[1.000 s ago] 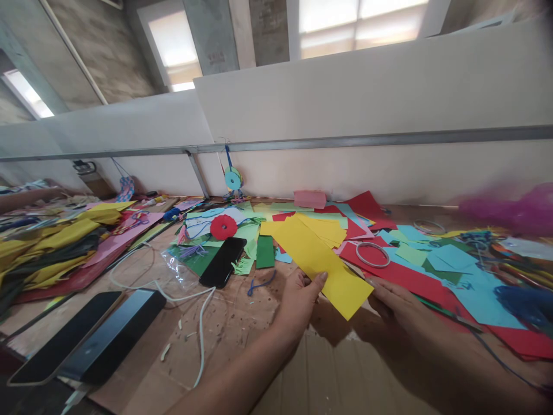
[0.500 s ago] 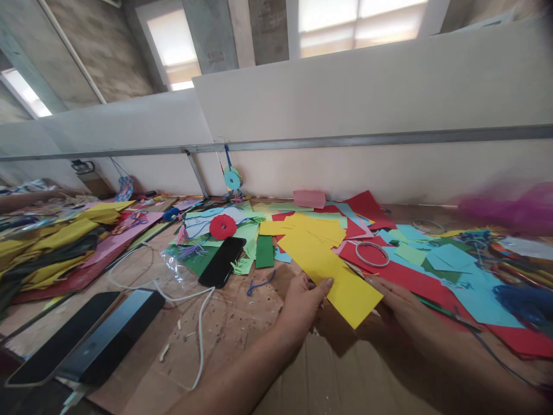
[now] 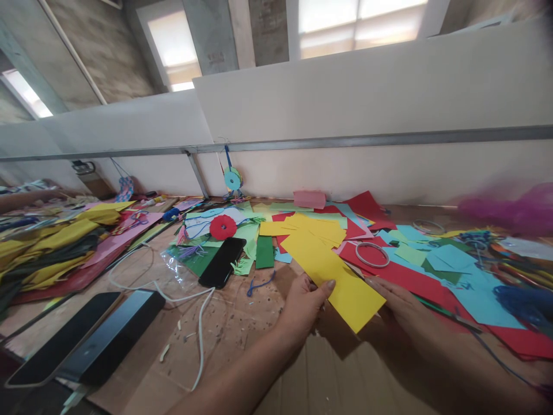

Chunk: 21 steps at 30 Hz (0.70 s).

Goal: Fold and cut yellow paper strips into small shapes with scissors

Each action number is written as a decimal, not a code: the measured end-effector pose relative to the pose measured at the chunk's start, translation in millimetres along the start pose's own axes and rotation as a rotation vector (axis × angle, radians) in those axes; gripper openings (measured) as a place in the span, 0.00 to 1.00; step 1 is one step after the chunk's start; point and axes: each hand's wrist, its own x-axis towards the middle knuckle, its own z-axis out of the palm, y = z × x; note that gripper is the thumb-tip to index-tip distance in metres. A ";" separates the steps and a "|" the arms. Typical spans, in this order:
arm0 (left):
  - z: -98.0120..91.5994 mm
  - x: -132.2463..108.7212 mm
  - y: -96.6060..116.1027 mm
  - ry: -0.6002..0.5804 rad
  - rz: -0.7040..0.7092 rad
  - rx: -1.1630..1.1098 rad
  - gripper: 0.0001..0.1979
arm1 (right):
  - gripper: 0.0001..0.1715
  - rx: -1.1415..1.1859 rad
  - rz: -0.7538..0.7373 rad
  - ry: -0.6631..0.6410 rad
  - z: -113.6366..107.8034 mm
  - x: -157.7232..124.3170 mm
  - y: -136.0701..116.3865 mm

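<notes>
A long yellow paper strip is held tilted above the table in front of me. My left hand pinches its left edge, the thumb on top and the fingers underneath. At the opposite edge is my right hand, its fingers closed against the paper and partly hidden by it. Just beyond the strip's far end lies a fanned pile of yellow paper pieces. Red paper spreads to the right, with a pale ring on it.
Left of my hands lie a black phone, a white cable and two dark devices, one a dark slab. Light blue paper and blue yarn are at right. Another person's arm reaches in at far left.
Both hands and the yellow strip have shifted slightly right and down. Another person's arm has come into view at the far left.
</notes>
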 end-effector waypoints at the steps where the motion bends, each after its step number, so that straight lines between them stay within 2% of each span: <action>1: 0.3 -0.3 0.5 0.000 -0.005 0.006 0.25 | 0.22 0.008 0.027 -0.002 -1.3 1.5 3.7; 5: 0.8 -0.1 -0.3 -0.001 -0.023 0.021 0.24 | 0.24 -0.007 0.099 0.078 -5.1 7.6 17.1; 9: 1.4 -1.0 1.3 -0.025 -0.001 0.014 0.25 | 0.23 -0.002 0.076 0.087 -5.3 10.2 20.3; 13: 2.4 -5.4 10.3 0.061 0.005 0.070 0.22 | 0.21 -0.002 0.077 0.120 -4.5 7.4 14.4; 16: 2.3 -7.6 14.4 0.100 0.020 0.080 0.21 | 0.19 -0.005 0.072 0.088 -4.1 5.9 10.8; 21: 1.7 -8.8 12.6 0.099 -0.039 0.112 0.21 | 0.23 0.034 0.061 0.015 -3.0 7.5 8.4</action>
